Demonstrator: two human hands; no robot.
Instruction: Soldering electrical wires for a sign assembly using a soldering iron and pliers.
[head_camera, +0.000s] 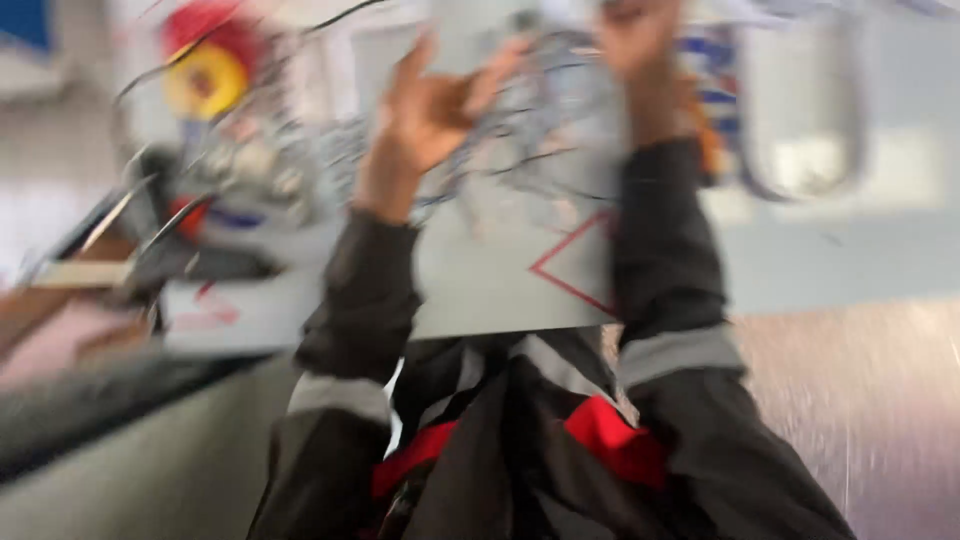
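Two dark sleeves w/ grey bands reach up past a grey panel (500, 280) w/ red diamond outline. Above panel, left hand (425, 115) curls loosely at tangled wires (540, 110); right hand (635, 40) is among them too, grip too blurred to tell.

Your sleeves (365, 300) are dark matt cloth with grey bands and red patches. The wires (540, 120) at your hands look thin and metallic — blurred, so no finer. The grey panel (500, 280) looks smooth and matt. At the right edge, a brushed metal sheet (860, 400) shines — finely scratched.
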